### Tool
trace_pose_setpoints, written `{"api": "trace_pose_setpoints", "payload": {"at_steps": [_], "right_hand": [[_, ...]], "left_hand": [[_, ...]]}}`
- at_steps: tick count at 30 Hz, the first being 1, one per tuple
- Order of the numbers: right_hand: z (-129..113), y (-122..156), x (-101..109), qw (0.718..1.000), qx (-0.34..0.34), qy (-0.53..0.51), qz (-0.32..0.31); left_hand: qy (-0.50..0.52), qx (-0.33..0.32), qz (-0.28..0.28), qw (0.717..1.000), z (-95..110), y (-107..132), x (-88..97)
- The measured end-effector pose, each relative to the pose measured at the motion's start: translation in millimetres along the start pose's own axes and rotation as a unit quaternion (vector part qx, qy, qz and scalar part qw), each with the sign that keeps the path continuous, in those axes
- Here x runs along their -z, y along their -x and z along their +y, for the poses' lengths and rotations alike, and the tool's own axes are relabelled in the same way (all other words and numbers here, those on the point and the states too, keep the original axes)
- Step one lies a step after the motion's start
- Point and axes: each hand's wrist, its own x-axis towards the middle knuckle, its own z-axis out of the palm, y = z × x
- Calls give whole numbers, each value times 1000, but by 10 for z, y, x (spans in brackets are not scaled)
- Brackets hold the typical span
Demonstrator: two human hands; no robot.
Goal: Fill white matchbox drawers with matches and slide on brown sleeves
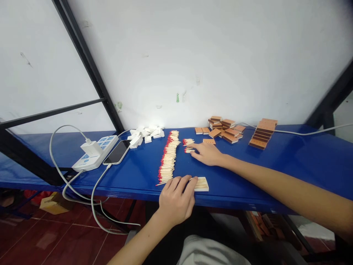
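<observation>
A white matchbox tray [203, 189] with matchsticks lying in it rests near the table's front edge. My left hand [178, 200] is closed at its left end, with the fingertips partly hiding that end. Farther back, my right hand [207, 154] has its thumb and index finger around a small bunch of red-headed matchsticks [188, 150] on the table. Just behind that bunch lies another small group of matchsticks [188, 141]. Left of both hands, a long row of matchsticks [168, 158] runs from front to back, red heads to the left.
White trays [147, 134] are heaped at the back left. Brown matchboxes [227, 130] are piled at the back, with a leaning stack of matchboxes [263, 133] farther right. A phone [118, 151] and a power strip [95, 156] with cables lie left on the blue table [298, 162].
</observation>
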Motion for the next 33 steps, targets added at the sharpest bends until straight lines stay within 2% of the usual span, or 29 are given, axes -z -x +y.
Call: {"api": "trace_pose_setpoints", "payload": {"at_steps": [14, 19, 25, 33], "right_hand": [[5, -2, -17, 1000, -6, -9, 21], [-13, -10, -24, 1000, -20, 11, 10], [5, -1, -20, 1000, 1, -7, 19], [-49, 3, -11, 998, -50, 21, 33]], "left_hand": [[-3, -2, -2, 1000, -2, -4, 3], [-7, -3, -1, 1000, -4, -2, 0], [-6, -4, 0, 1000, 0, -3, 7], [-14, -3, -6, 1000, -5, -1, -2]]}}
